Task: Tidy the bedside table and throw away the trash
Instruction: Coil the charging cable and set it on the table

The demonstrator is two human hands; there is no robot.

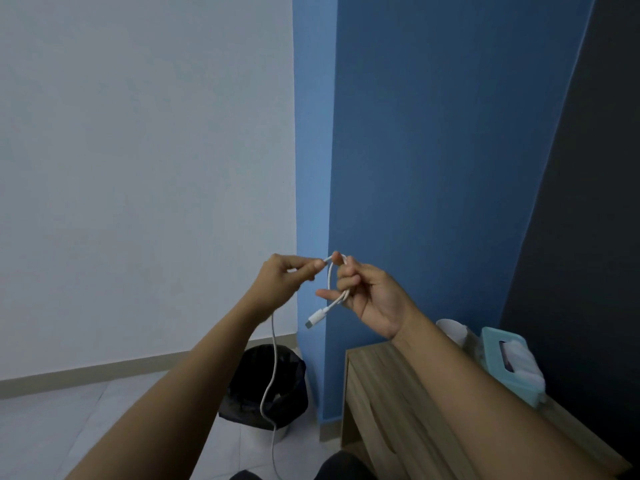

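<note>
Wooden bedside table (377, 393) at lower right, set against blue wall; top largely hidden behind a forearm. On the top, toward the back: teal tissue box (502, 355) with white tissue showing at the opening, and a white rounded object (450, 329) just beside it on the left, identity unclear. Pale tiled floor (69, 427) at lower left. Bin with black liner (273, 386) standing on the tiles, near the table's left side, apart from it.
</note>
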